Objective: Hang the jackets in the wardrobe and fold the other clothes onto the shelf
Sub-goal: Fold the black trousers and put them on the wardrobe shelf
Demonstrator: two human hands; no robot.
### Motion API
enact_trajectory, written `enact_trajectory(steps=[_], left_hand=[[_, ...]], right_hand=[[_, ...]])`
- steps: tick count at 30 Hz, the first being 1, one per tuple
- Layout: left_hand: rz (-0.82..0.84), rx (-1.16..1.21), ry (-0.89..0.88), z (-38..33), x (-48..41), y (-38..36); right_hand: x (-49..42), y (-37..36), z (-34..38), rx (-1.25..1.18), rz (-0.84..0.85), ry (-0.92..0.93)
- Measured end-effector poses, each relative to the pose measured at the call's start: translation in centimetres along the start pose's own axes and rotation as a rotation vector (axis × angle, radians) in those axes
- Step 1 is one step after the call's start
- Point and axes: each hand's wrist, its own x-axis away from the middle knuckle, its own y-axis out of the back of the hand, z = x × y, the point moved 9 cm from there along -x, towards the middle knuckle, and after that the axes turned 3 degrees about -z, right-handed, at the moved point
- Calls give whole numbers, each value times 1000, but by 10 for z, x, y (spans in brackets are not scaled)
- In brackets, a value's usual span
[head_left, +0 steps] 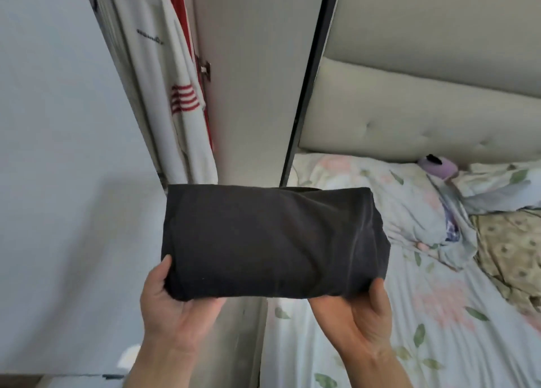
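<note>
A folded dark garment [272, 241] is held before the wardrobe [254, 65], clamped at its near corners by the left hand [172, 308] and the right hand [360, 317], thumbs on top, the hands well apart. A white jacket [164, 94] is hung at far left; the bed [409, 314] lies right. Folding is judged done; next the bundle must be kept flat and set on the shelf, which is not seen.

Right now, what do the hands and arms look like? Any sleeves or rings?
The left hand and right hand are bare: no gloves, sleeves or watch in view. Fingers hide under the black cloth, so rings can't be told.
</note>
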Motion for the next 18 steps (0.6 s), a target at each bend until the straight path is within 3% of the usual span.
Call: enact_trajectory(steps=[6, 9, 12, 18], left_hand=[[234, -50, 32, -93, 20, -143], [300, -180, -62, -126, 42, -195], [185, -311, -140, -159, 56, -225], [121, -369, -191, -207, 64, -282]], right_hand=[[-5, -161, 5, 102, -39, 133], [6, -219, 3, 86, -78, 153], [18, -269, 9, 50, -68, 176], [25, -342, 27, 50, -45, 223]])
